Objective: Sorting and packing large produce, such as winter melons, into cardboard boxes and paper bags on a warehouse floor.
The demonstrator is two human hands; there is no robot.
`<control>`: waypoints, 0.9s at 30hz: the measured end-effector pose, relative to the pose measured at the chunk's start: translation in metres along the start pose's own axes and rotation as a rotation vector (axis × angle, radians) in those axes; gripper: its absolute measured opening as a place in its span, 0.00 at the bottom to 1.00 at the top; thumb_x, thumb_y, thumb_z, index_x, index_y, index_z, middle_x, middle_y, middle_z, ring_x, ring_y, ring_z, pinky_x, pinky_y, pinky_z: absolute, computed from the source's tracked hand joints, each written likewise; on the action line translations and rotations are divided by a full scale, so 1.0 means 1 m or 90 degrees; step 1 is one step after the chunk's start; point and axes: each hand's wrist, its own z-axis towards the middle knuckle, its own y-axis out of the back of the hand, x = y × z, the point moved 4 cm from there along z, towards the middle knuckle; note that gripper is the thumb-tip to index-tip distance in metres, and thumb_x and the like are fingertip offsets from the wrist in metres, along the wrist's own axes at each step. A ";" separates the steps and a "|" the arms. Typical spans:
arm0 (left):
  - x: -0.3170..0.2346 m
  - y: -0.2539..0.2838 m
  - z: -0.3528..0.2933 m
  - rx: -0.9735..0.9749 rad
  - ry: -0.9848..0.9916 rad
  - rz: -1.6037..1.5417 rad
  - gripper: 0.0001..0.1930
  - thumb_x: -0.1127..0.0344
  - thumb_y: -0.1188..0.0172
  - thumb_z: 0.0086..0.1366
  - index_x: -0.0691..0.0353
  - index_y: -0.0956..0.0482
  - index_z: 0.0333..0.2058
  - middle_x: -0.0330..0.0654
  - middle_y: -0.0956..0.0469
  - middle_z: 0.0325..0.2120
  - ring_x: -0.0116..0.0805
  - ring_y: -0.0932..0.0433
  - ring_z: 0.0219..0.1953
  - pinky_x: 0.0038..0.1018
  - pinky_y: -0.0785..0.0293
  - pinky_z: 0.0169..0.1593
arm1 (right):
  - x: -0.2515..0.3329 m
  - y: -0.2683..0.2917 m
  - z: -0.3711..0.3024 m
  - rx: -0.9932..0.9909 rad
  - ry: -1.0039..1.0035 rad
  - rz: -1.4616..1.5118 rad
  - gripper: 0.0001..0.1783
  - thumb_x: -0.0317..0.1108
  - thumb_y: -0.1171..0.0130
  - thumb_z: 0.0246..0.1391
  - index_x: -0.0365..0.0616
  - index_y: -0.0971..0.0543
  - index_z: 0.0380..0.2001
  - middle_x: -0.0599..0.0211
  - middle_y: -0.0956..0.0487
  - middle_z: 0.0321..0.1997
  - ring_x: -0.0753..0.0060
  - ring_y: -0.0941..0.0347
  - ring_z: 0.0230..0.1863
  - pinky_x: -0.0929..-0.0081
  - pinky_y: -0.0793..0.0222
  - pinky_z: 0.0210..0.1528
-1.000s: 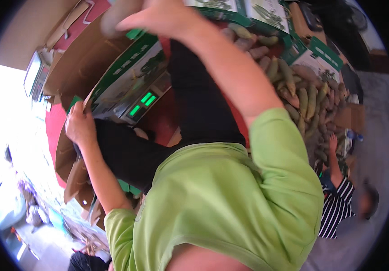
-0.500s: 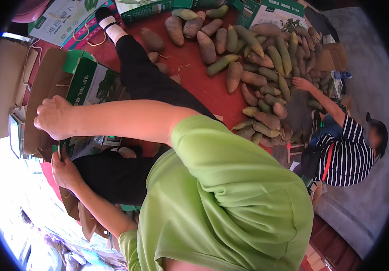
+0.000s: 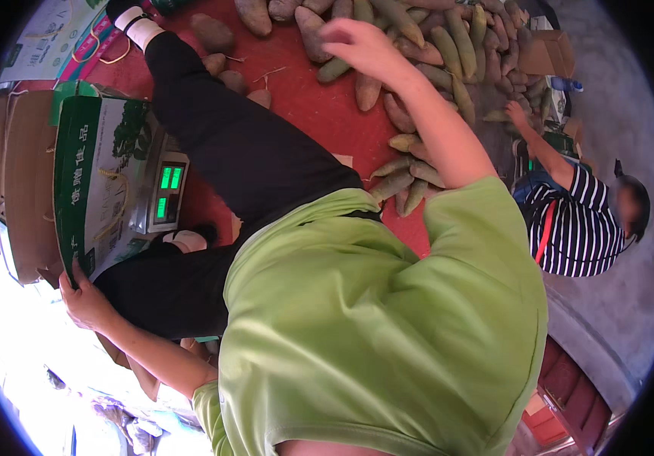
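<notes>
My left hand (image 3: 83,304) grips the lower edge of a green-and-white printed cardboard box (image 3: 76,163), thumb on the near side of the panel. The box stands upright at my left, by my leg. My right hand (image 3: 365,49) hangs over the pile of long green and reddish-brown root vegetables (image 3: 452,53). Its fingers are partly stretched and apart, and nothing shows in them. Below it lie a reddish root (image 3: 367,91) and a green one (image 3: 333,70). The hand covers part of the pile.
Beside the box a digital scale (image 3: 166,186) shows a lit green display. A few loose roots (image 3: 213,34) lie on the red floor covering (image 3: 296,99) near my outstretched foot. At the right a person in a striped shirt (image 3: 581,220) reaches toward the pile. A brown carton (image 3: 547,53) stands behind.
My right hand has left the box and swung right over the pile. My left hand stays on the box, whose printed panel now faces more into view. The scale shows more fully.
</notes>
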 end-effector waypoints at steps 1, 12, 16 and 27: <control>-0.002 -0.001 0.001 0.004 -0.006 0.000 0.17 0.45 0.43 0.59 0.51 0.19 0.36 0.40 0.20 0.29 0.42 0.22 0.30 0.36 0.30 0.31 | -0.038 0.007 -0.018 -0.027 -0.045 -0.025 0.15 0.36 0.42 0.49 0.45 0.23 0.41 0.60 0.21 0.39 0.61 0.25 0.42 0.68 0.30 0.45; 0.000 -0.001 0.002 0.021 0.012 0.001 0.18 0.43 0.44 0.60 0.49 0.18 0.36 0.40 0.19 0.31 0.40 0.21 0.32 0.35 0.30 0.33 | -0.214 -0.057 -0.241 0.165 -0.395 -0.382 0.17 0.28 0.43 0.41 0.48 0.24 0.39 0.57 0.25 0.44 0.51 0.30 0.47 0.61 0.31 0.46; 0.003 -0.005 0.003 0.020 0.004 0.000 0.18 0.44 0.44 0.60 0.50 0.18 0.36 0.41 0.19 0.31 0.40 0.21 0.32 0.35 0.30 0.34 | -0.191 -0.105 -0.270 0.431 -0.297 -0.536 0.26 0.29 0.40 0.39 0.56 0.27 0.47 0.67 0.31 0.52 0.58 0.38 0.58 0.60 0.33 0.50; 0.007 -0.008 0.004 0.015 -0.004 -0.028 0.18 0.45 0.43 0.60 0.52 0.18 0.37 0.43 0.19 0.30 0.42 0.21 0.32 0.35 0.30 0.34 | -0.209 -0.097 -0.290 0.544 -0.191 -0.709 0.16 0.35 0.46 0.48 0.54 0.24 0.43 0.72 0.29 0.49 0.66 0.39 0.56 0.52 0.46 0.54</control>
